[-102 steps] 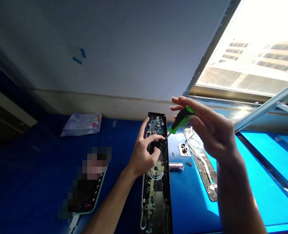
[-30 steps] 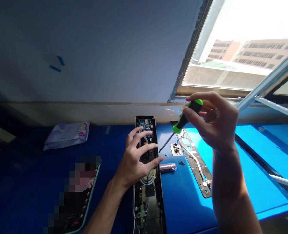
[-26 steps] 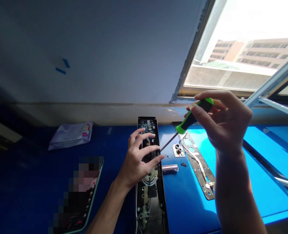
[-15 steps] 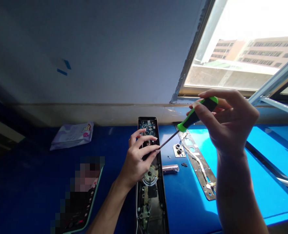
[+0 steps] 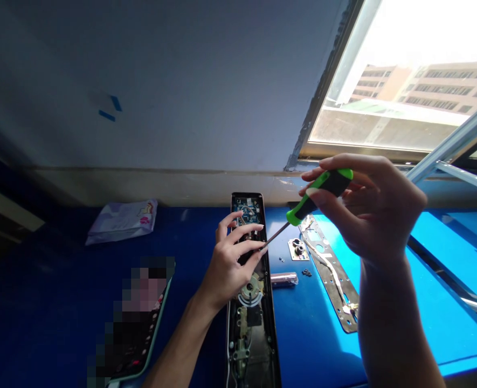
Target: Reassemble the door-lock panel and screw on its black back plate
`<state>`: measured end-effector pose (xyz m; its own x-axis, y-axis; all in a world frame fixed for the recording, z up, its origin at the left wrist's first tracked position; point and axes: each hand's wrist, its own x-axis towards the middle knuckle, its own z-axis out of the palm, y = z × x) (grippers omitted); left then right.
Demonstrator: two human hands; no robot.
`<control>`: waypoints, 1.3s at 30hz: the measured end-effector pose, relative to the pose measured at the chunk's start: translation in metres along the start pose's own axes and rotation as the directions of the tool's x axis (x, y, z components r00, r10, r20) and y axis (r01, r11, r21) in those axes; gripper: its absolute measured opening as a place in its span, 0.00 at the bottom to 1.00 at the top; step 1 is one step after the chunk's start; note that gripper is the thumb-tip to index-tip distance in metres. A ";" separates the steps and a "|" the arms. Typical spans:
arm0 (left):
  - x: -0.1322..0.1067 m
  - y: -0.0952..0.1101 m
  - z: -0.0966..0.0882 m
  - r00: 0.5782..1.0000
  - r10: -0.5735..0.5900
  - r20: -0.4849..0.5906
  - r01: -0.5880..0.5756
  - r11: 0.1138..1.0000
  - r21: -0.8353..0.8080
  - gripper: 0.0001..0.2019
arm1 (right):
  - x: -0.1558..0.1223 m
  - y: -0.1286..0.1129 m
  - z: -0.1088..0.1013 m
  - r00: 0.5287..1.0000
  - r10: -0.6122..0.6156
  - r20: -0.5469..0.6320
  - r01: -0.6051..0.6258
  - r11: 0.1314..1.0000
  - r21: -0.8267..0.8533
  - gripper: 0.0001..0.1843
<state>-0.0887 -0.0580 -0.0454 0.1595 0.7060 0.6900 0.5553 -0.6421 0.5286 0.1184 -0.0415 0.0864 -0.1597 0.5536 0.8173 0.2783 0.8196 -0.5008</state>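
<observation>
My right hand (image 5: 367, 207) holds a green and black screwdriver (image 5: 318, 198) by its handle, tilted so the shaft slopes down to the left. Its tip meets the pinched thumb and index finger of my left hand (image 5: 236, 253), and whatever is between those fingertips is hidden. The other left fingers spread over a long, open electronic lock housing (image 5: 258, 345) lying on the table. A blue circuit board (image 5: 252, 207) shows at its far end, and a round part (image 5: 249, 288) lies just below my left hand.
Right of the housing lie a small metal plate with round parts (image 5: 298, 249), a shiny pinkish cylinder (image 5: 284, 279), a pile of small dark screws (image 5: 306, 273) and a long black plate with cable (image 5: 330, 275). Leftward are a phone (image 5: 147, 345) and a purple-white packet (image 5: 123, 221) on the blue table (image 5: 189, 231).
The screwdriver and my right hand have shifted slightly down and left, toward my left fingertips. My left hand stays over the housing. The view has moved a little.
</observation>
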 end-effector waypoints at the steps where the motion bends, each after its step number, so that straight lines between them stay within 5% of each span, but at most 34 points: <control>1: 0.000 0.000 0.000 1.000 -0.007 0.002 0.007 1.000 0.013 0.06 | -0.001 -0.001 -0.001 0.999 -0.014 0.040 0.013 0.999 0.038 0.19; 10: -0.003 -0.003 0.004 0.998 -0.047 -0.048 0.051 0.995 0.089 0.07 | -0.005 0.004 -0.004 0.961 -0.034 0.275 -0.002 0.992 0.128 0.37; 15: -0.002 0.000 0.003 0.989 -0.097 -0.115 0.105 0.992 0.072 0.05 | -0.002 0.006 0.000 0.974 -0.045 0.221 0.013 0.990 0.144 0.39; 19: -0.002 0.002 -0.005 0.980 -0.190 -0.052 0.185 0.980 -0.078 0.23 | -0.001 0.005 0.002 0.989 -0.069 0.130 0.045 0.983 0.180 0.37; 24: -0.001 -0.007 -0.005 0.891 -0.448 -0.075 0.329 0.751 -0.573 0.27 | -0.002 0.004 0.007 0.993 -0.077 0.090 0.063 0.986 0.152 0.37; 27: 0.002 -0.009 0.000 0.806 -0.591 -0.041 0.398 0.592 -0.701 0.26 | -0.005 0.001 0.013 0.990 -0.069 0.125 0.052 0.989 0.135 0.36; 30: 0.005 -0.008 0.002 0.775 -0.632 0.021 0.428 0.500 -0.753 0.26 | -0.008 -0.003 0.021 0.983 -0.050 0.175 0.029 0.993 0.117 0.35; 39: 0.006 -0.003 0.003 0.745 -0.664 0.069 0.493 0.477 -0.727 0.29 | -0.011 -0.006 0.035 0.963 -0.077 0.257 0.057 0.995 0.087 0.33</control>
<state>-0.0868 -0.0504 -0.0446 -0.1931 0.9727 0.1288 -0.2498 -0.1756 0.9522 0.0852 -0.0475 0.0705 -0.4189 0.5078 0.7527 0.1858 0.8594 -0.4764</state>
